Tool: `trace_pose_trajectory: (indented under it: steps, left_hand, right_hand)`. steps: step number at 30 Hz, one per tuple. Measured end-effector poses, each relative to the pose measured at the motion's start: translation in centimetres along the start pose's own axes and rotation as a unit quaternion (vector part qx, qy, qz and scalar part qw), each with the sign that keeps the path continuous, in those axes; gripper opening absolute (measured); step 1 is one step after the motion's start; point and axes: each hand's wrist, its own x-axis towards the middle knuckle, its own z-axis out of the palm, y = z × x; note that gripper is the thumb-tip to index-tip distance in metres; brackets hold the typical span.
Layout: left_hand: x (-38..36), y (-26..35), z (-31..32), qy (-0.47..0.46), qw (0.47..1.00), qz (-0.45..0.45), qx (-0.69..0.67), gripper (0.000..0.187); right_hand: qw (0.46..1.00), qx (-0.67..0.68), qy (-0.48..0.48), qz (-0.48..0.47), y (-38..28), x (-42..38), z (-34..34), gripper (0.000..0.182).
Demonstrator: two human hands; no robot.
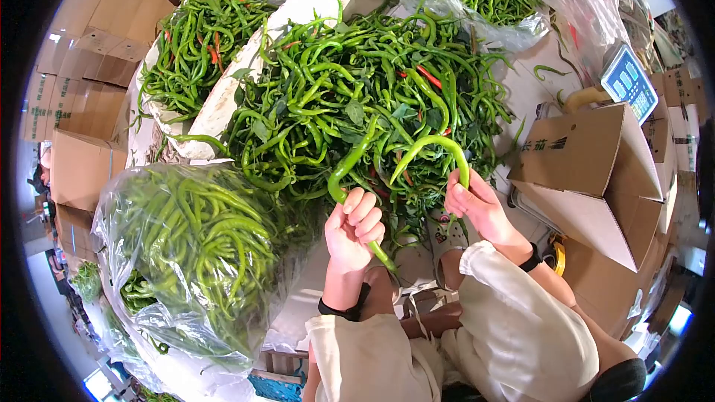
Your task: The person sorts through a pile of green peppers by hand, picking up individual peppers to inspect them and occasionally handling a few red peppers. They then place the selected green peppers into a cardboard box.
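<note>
My left hand (355, 228) is closed around a long green pepper (344, 173), which sticks out above and below the fist. In my right hand (473, 199), thumb and fingers pinch one end of a curved green pepper (432, 141) that arches toward the left. Both hands are held over the near edge of a large heap of green peppers (328, 89) mixed with leaves and a few red ones. To the left of my left hand lies a clear plastic bag (201, 246) filled with green peppers.
A white foam box (223, 97) with more peppers stands at the upper left. At the right are an open cardboard box (570, 152) and a blue scale display (630, 83). Stacked cartons (86, 167) line the left side. Plastic bags (585, 0) lie at the upper right.
</note>
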Motion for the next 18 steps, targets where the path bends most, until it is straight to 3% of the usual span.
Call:
trace_pose_trajectory:
  steps: [3,13,16,18]
  left_hand:
    - [0.3,0.0,-0.2,-0.022,0.991,-0.036,-0.124,0.021]
    - [0.5,-0.1,-0.6,-0.033,0.974,-0.060,-0.214,0.018]
    - [0.5,0.1,-1.1,-0.056,0.977,-0.076,-0.193,0.018]
    - [0.3,0.3,-0.7,0.021,0.992,-0.093,-0.085,0.020]
  right_hand:
    - [1.000,-0.017,0.000,0.004,-0.2,-0.3,0.2,0.015]
    - [1.000,0.011,-0.028,0.007,-0.3,-0.5,0.1,0.016]
    - [1.000,0.002,-0.013,0.018,-0.4,-0.5,0.4,0.016]
    - [0.999,-0.037,0.018,0.018,-0.6,-0.3,0.6,0.015]
